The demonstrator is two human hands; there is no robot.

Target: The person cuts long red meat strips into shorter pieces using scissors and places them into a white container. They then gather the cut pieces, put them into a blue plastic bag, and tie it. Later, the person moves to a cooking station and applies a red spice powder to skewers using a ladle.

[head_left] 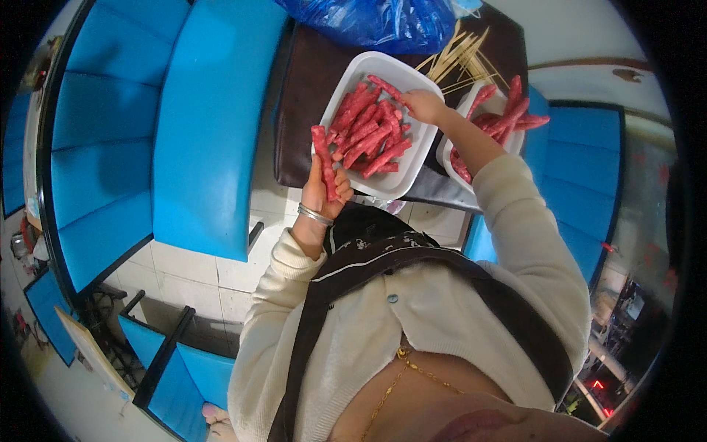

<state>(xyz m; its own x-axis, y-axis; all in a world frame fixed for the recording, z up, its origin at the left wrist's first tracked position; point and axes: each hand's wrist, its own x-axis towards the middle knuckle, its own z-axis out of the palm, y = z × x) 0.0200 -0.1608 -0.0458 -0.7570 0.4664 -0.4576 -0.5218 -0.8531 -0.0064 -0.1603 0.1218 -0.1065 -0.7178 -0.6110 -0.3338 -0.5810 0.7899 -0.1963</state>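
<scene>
A white plastic tray (421,158) holds a pile of red, white-flecked sausages (362,131). At its near left corner, my left hand (324,188) is closed round one thick red sausage (321,147), which stands nearly upright from the fist. My right hand (425,107) reaches over the tray's far right side, its fingers closed at the end of another sausage (384,86) that lies slantwise on top of the pile. The fingertips of that hand are partly hidden.
Right of the tray, a second white container (446,153) holds more sausages (508,121), some sticking past its rim. Thin wooden skewers (462,57) lie behind it on the dark table (300,99). A blue plastic bag (375,26) sits at the back. Blue padded benches (210,125) flank the table.
</scene>
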